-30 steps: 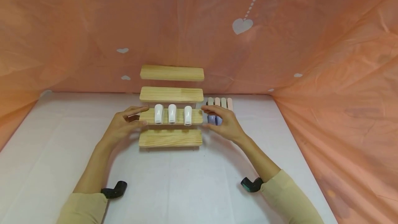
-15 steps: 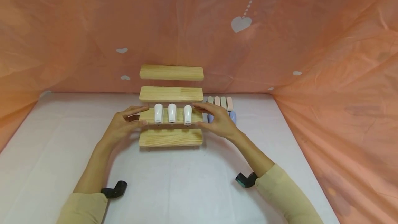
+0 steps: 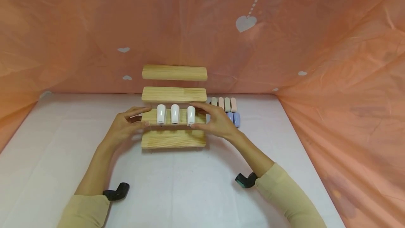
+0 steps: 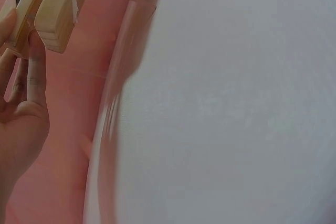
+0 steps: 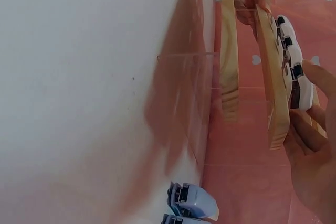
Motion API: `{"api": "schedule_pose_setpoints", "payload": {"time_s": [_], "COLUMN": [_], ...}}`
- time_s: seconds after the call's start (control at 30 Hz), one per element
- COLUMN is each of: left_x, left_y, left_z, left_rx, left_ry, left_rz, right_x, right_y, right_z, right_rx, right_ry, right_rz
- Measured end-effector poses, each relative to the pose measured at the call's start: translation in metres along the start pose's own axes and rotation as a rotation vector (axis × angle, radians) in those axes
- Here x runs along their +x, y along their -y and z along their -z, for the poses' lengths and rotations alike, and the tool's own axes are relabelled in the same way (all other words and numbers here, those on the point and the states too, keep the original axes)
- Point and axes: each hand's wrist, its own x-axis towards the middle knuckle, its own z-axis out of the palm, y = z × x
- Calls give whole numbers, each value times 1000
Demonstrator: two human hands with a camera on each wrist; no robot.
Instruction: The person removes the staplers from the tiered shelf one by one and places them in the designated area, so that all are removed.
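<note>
Three small white staplers stand side by side on one wooden shelf (image 3: 151, 117) of a tiered rack in the head view: a left one (image 3: 161, 114), a middle one (image 3: 175, 114) and a right one (image 3: 191, 114). My left hand (image 3: 124, 125) grips that shelf's left end between thumb and fingers. At the other side, my right hand (image 3: 219, 120) pinches the right stapler by its front and back ends. The right wrist view shows this white stapler (image 5: 304, 92) still on the shelf (image 5: 273, 77), between thumb and fingers.
Two bare-topped shelves rise behind, an upper (image 3: 174, 73) and a lower one (image 3: 174, 94); a front shelf (image 3: 173, 139) lies below. Right of the rack are several pastel staplers (image 3: 227, 104) and blue staplers (image 3: 237, 119). An orange curtain (image 3: 190, 20) hangs behind the white table (image 3: 177, 185).
My right hand has moved left, from beside the shelf's right end to the right white stapler, which it now pinches. The left hand keeps its grip on the shelf.
</note>
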Motion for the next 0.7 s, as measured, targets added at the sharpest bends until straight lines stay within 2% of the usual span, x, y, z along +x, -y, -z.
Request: {"api": "schedule_pose_setpoints", "payload": {"time_s": [0.23, 0.43, 0.7], "left_x": [0, 0, 1], "left_y": [0, 0, -2], "left_z": [0, -1, 0], "left_rx": [-22, -8, 1], "left_ry": [8, 1, 3], "left_rz": [10, 16, -15], "right_x": [-1, -4, -9], "right_y": [1, -3, -8], "right_z": [-2, -1, 6], "right_rx": [-43, -53, -73], "right_ry": [-31, -39, -59], "right_rz": [-18, 15, 69]}}
